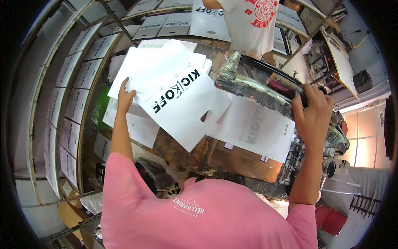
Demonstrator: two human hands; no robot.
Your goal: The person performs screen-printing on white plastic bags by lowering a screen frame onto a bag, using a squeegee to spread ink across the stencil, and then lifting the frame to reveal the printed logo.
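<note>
My left hand (pixel 125 97) is at the left edge of a pile of white bags (pixel 145 64), thumb and forefinger apart. On the pile, slanting toward the middle of the table, lies a white bag with black print (pixel 178 110) and a cut-out handle hole; one corner comes close to my left thumb. Its lower right side overlaps another white bag (pixel 271 126), which lies on the brown printing board and shows only faint grey print. My right hand (pixel 313 110) grips the right end of an ink-stained screen-printing frame (pixel 253 97), tilted up at the board's far side.
The worn worktable (pixel 182 151) carries the board and the pile. Racks of printed white bags (pixel 76 99) stand at the left, with more bags (pixel 166 25) at the back. Across the table stands a person in a white shirt (pixel 253 25). Jars (pixel 328 168) sit at the right edge.
</note>
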